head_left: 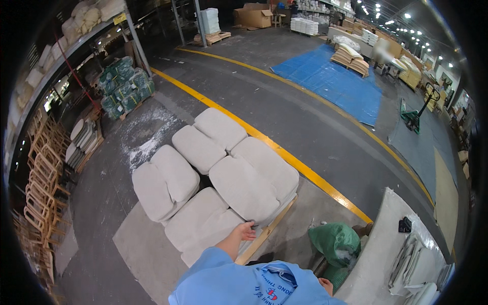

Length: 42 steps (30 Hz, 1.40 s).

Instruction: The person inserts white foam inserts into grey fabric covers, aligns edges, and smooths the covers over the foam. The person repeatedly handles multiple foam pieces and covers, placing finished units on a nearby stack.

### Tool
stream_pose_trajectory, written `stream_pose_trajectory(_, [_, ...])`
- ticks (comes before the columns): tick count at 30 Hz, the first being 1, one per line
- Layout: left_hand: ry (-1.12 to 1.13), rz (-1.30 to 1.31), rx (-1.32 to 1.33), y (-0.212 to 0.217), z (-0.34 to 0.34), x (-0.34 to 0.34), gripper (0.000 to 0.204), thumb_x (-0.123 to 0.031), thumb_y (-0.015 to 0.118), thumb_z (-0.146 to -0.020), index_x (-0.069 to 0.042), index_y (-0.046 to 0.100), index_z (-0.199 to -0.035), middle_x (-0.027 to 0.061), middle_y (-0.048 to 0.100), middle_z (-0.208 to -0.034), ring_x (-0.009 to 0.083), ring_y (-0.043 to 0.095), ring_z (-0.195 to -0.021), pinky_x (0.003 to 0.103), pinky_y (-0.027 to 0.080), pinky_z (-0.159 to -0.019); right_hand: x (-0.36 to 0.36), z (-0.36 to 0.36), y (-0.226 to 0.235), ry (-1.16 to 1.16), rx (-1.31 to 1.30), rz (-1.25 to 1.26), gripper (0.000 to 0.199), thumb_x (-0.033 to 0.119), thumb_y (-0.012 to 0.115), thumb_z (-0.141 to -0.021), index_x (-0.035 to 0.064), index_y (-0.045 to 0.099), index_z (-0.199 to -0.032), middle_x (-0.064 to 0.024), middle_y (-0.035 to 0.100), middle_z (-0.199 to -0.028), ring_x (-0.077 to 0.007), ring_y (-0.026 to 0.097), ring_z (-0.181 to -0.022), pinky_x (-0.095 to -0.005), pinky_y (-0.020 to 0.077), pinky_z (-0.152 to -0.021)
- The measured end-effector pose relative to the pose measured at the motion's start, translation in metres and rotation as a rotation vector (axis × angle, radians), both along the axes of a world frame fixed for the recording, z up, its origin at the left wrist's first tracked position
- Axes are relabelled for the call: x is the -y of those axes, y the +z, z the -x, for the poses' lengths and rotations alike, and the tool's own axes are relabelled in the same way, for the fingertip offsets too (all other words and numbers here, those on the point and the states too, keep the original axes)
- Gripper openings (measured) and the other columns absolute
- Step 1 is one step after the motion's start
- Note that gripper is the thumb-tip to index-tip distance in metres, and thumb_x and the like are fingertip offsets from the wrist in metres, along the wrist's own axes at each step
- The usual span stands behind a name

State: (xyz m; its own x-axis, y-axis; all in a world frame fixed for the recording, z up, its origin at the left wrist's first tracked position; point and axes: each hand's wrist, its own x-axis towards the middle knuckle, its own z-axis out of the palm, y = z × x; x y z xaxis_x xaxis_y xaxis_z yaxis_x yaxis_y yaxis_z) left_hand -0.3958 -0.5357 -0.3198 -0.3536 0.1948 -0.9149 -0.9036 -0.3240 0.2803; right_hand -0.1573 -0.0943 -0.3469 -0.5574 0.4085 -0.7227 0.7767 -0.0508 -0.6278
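Stacks of light grey seat cushions (pixel 244 188) sit in front of me on a wooden pallet (pixel 277 221). My left hand (pixel 246 232) reaches out at the near edge of the cushions, its fingers stretched out and apart. Those fingertips are by the corner of the large near-right stack; whether they touch it I cannot tell. Low beside my body is my right hand (pixel 326 285), mostly hidden by my light blue shirt, so its grip is unclear. Close to it stands a green sack (pixel 335 241) with pale clear plastic in it.
On my right a pale worktable (pixel 373 249) bears folded grey fabric covers (pixel 412 264) and a small black object (pixel 405 224). Wooden chair frames (pixel 43 193) are stacked at left, near green wrapped bundles (pixel 124 86). Beyond the yellow floor line (pixel 284 152) lie a blue tarp (pixel 335 81) and a green pallet jack (pixel 412 119).
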Motion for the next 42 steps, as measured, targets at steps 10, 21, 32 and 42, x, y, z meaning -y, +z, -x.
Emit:
stream_pose_trajectory(10, [-0.316,0.268,-0.074,0.010,0.013,-0.037,0.067,-0.043,0.062,-0.102,-0.008,0.041,-0.155,0.0150,0.061,-0.143,0.0404,0.068,-0.114,0.059,0.056,-0.094,-0.008,-0.042,-0.011,-0.283,-0.223,0.222,0.034,0.023,0.073,-0.102,0.0018,0.066,-0.128,-0.0084,0.074,-0.095,-0.0191,0.071,-0.080,-0.0367,0.0583,-0.068])
stream_pose_trajectory(21, [-0.919,0.150,-0.321,-0.007,-0.029,-0.249,0.042,-0.033,0.058,-0.106,-0.009,0.053,-0.140,0.0116,0.071,-0.114,0.0275,0.072,-0.078,0.040,0.059,-0.064,-0.023,-0.157,0.063,-0.867,-0.431,0.168,0.034,0.023,0.065,-0.106,0.0027,0.060,-0.132,-0.0116,0.073,-0.107,-0.0225,0.074,-0.085,-0.0350,0.0606,-0.068])
stream_pose_trajectory(32, [-1.237,0.036,-1.429,0.045,-0.128,-0.521,0.024,-0.020,0.061,-0.103,-0.004,0.072,-0.117,0.0111,0.077,-0.101,0.0205,0.073,-0.088,0.034,0.056,-0.080,-0.010,-0.319,0.058,-1.391,-0.407,0.150,0.025,0.024,0.065,-0.105,0.0072,0.063,-0.124,-0.0111,0.073,-0.107,-0.0230,0.073,-0.085,-0.0372,0.0601,-0.071])
stream_pose_trajectory(42, [-1.533,-0.160,-2.257,0.036,-0.209,-0.709,0.037,-0.024,0.065,-0.097,-0.011,0.067,-0.132,0.0185,0.065,-0.137,0.0382,0.058,-0.131,0.053,0.043,-0.112,-0.193,-0.363,0.100,-1.538,-0.541,-0.124,0.030,0.029,0.067,-0.105,0.0064,0.063,-0.124,-0.0095,0.072,-0.102,-0.0212,0.071,-0.081,-0.0374,0.0595,-0.070])
